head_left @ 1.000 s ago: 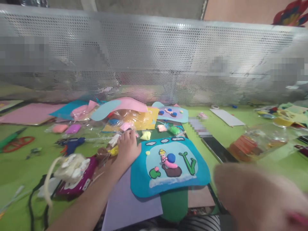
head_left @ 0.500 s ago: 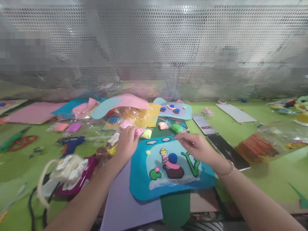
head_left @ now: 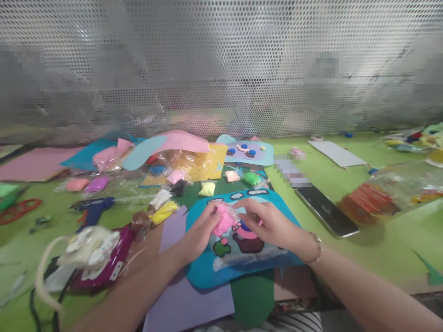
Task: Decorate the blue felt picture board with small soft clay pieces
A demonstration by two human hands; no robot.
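Clay lump, bright pink and seemingly partly in clear film, is up between the two hands, over the middle of the blue decorated panel. Can't tell if its underside touches the panel. Left hand has it pinched at the side with thumb and fingers; right hand is right up close with fingertips by the film, but honestly can't tell whether they're gripping it. There's a small pink bit by the right fingers too, too small to call.

Handling-wise I'd guess it's super light and squishy, so it'll dent easily and maybe stick to skin. The film is probably the slippery part — I'd hold the lump by its sides, gently, and grab the film at a loose edge.

Main thing in the way is the panel itself, since its raised shapes sit right under the hands and look easy to squash. Beyond it there's a pale yellow packet and a green packet. Phone and bottle are off to the right on the green surface; yellow packet and glue gun crowd the left.
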